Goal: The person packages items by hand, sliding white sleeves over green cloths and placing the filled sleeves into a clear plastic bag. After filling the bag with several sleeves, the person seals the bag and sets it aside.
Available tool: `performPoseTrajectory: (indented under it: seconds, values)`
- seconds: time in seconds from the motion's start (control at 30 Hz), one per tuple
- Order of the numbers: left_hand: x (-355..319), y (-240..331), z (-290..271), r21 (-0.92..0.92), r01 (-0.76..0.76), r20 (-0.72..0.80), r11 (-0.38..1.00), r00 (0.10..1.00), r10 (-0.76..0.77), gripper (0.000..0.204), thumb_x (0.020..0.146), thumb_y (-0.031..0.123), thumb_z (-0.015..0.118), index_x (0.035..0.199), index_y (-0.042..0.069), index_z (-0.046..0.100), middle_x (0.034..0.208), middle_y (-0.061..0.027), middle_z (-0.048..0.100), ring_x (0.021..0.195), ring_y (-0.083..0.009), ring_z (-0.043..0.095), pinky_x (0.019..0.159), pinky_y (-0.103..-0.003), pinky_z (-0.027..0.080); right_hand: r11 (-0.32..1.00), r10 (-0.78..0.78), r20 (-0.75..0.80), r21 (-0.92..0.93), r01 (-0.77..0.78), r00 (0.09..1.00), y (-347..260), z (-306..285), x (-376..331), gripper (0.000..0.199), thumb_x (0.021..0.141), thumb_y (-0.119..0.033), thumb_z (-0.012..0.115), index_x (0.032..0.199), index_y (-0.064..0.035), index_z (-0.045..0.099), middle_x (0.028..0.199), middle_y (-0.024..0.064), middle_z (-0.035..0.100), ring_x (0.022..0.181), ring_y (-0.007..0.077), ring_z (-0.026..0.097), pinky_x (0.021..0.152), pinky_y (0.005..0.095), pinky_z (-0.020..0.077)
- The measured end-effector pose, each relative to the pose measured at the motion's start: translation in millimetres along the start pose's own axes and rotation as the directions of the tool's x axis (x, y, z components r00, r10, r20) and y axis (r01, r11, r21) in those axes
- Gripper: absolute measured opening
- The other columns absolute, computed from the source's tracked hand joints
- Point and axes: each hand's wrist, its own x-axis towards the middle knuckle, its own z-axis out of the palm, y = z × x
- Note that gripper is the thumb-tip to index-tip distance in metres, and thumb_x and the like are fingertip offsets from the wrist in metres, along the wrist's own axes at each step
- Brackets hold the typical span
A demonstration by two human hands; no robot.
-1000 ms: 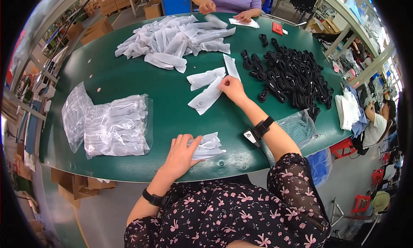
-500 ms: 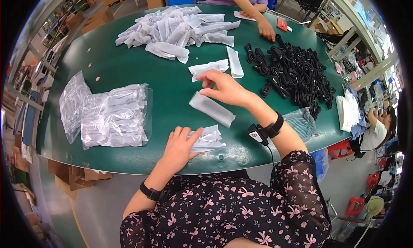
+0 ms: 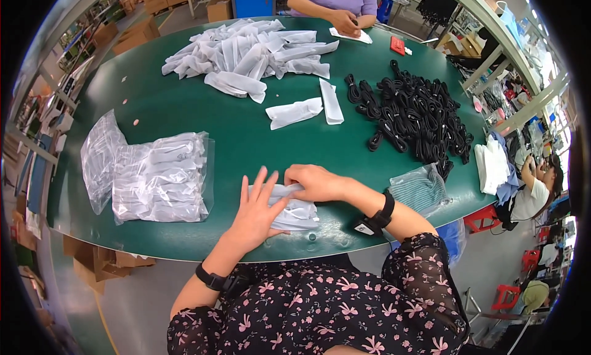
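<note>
At the near edge of a green, smooth, curved-rim desk (image 3: 228,152), in the head view, steadies a low stack of slim, pale white, rectangular packets (image 3: 294,218) with the left hand (image 3: 252,212), fingers spread apart and thumb lying across the top. Bends the right hand (image 3: 319,183) over the far side of the same stack, fingers curled close together; cannot tell whether clamped on a packet or only touching. Seems to be at the gathering step, laying packets together evenly. Calls next, by that judgement, for squaring the edges with the right fingers under light pressure from the left palm.

Count two loose white packets near each other mid-desk, one lying slantwise (image 3: 294,113), one lengthwise (image 3: 331,102). Count two clear plastic bags filled with white packets at the left, one tilted (image 3: 101,164), one flat and blocky (image 3: 161,179), and one clear, teal-striped flat plastic bag (image 3: 417,190) at the right. Cannot count the overlapping far pile of white packets (image 3: 246,53), the heap of black coiled cables (image 3: 425,112), or the layers under both hands.
</note>
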Motion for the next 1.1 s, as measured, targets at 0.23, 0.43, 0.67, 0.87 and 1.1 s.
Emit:
performPoseTrajectory:
  seconds: [0.23, 0.43, 0.67, 0.87, 1.1]
  values:
    - [-10, -6, 19, -0.158, 0.038, 0.132, 0.987, 0.991, -0.017, 0.078, 0.06, 0.037, 0.085, 0.126, 0.009, 0.054, 0.127, -0.0165, 0.048, 0.118, -0.0354, 0.045, 0.098, -0.046, 0.038, 0.741, 0.301, -0.786, -0.164, -0.651, 0.541, 74, -48, 52, 0.023, 0.08, -0.021, 0.069, 0.09, -0.0013, 0.066, 0.094, 0.0197, 0.063, 0.084, 0.0357, 0.066, 0.075, 0.0476, 0.0531]
    - [-6, -7, 22, -0.21, 0.104, 0.087, 0.972, 0.992, -0.088, 0.085, 0.061, 0.038, 0.085, 0.13, 0.004, 0.049, 0.122, -0.0157, 0.049, 0.115, -0.0337, 0.046, 0.097, -0.044, 0.038, 0.864, 0.342, -0.726, -0.006, -0.504, 0.596, 120, -71, 57, 0.028, 0.082, -0.028, 0.068, 0.09, -0.0012, 0.066, 0.09, 0.0185, 0.066, 0.085, 0.0358, 0.066, 0.074, 0.0461, 0.0529]
    - [-9, -3, 17, -0.175, 0.114, 0.132, 0.978, 0.987, -0.091, 0.089, 0.06, 0.038, 0.085, 0.131, 0.0, 0.046, 0.12, -0.0152, 0.05, 0.113, -0.033, 0.046, 0.097, -0.043, 0.038, 0.831, 0.266, -0.795, -0.097, -0.548, 0.545, 77, -91, 56, 0.025, 0.082, -0.028, 0.066, 0.087, -0.004, 0.067, 0.081, 0.0156, 0.066, 0.08, 0.0366, 0.066, 0.073, 0.0461, 0.0518]
    - [-8, 1, 22, -0.178, 0.089, 0.098, 0.98, 0.993, -0.072, 0.09, 0.059, 0.038, 0.086, 0.132, 0.001, 0.047, 0.12, -0.0152, 0.05, 0.112, -0.0326, 0.046, 0.097, -0.043, 0.038, 0.812, 0.411, -0.661, -0.049, -0.582, 0.628, 125, -73, 55, 0.03, 0.081, -0.031, 0.066, 0.09, -0.003, 0.065, 0.084, 0.0165, 0.065, 0.083, 0.0353, 0.065, 0.075, 0.0447, 0.0507]
    - [-9, -5, 20, -0.183, 0.093, 0.105, 0.979, 0.992, -0.074, 0.093, 0.058, 0.036, 0.086, 0.134, 0.003, 0.045, 0.121, -0.014, 0.05, 0.112, -0.0319, 0.047, 0.096, -0.043, 0.038, 0.999, 0.045, -0.774, 0.018, -0.049, 0.631, 32, -125, 54, 0.012, 0.086, -0.012, 0.056, 0.086, 0.0001, 0.058, 0.081, 0.0146, 0.062, 0.071, 0.0303, 0.057, 0.068, 0.0359, 0.0476]
